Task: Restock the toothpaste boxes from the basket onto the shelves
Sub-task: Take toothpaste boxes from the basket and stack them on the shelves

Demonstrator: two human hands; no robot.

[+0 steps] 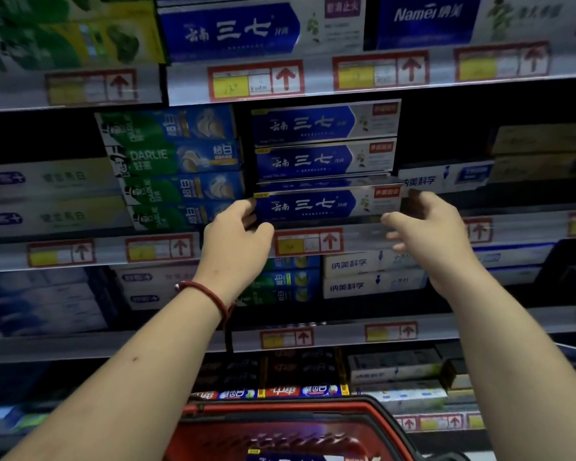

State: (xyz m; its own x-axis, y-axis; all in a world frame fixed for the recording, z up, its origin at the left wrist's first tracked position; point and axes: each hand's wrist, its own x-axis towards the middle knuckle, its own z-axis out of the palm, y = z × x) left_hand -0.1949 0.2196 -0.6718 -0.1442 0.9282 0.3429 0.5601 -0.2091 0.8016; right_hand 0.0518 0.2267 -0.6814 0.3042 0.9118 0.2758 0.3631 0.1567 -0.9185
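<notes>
— Where are you in the restock?

— Partway, by my reckoning. In the head view, at the middle of the frame, the blue toothpaste box (326, 205) I'm handling sits at the front of the middle shelf (363, 232), under two more blue boxes (325, 143) of the same kind. The red basket (290, 430) is at the bottom centre, and a box in the basket (293, 457) just shows at the very bottom edge — so there's at least one left to place. How many more lie beneath it I can't tell.

— And your hands?

— Both arms reach up and forward from the lower corners of the frame. My left hand (238, 227) is at the box's left end, fingers curled round that corner and touching it, thumb below; a red cord bracelet (207, 296) is on that wrist. My right hand (426, 221) is at the right end, fingers spread loose, the upper ones at the box's top right corner, the lower ones fanned out in front of the shelf edge. Whether that hand actually presses the box I can't tell.

— What's beside it?

— Green Darlie boxes (177, 168) stacked just left, touching my box's column or nearly so. White boxes (446, 178) are to the right, set further back.
</notes>
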